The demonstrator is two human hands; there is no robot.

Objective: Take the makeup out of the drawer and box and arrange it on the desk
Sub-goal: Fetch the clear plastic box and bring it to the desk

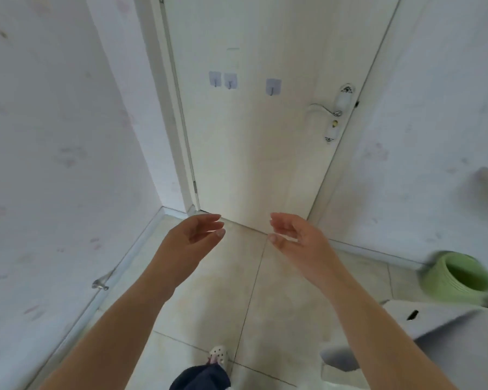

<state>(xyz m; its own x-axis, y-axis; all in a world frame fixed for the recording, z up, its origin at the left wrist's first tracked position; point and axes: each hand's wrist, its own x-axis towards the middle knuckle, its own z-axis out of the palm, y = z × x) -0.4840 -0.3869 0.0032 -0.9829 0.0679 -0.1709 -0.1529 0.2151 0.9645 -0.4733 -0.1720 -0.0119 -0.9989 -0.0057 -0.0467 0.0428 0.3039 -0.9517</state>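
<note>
step: pre-start, facing closed white wooden door | left hand and right hand raised before door, fingers relaxed, empty | makeup, drawer, box: not visible | green ribbed bin right of door | next: likely turn to find desk

Closed door, green bin

door straight ahead, bin on floor at right
</note>
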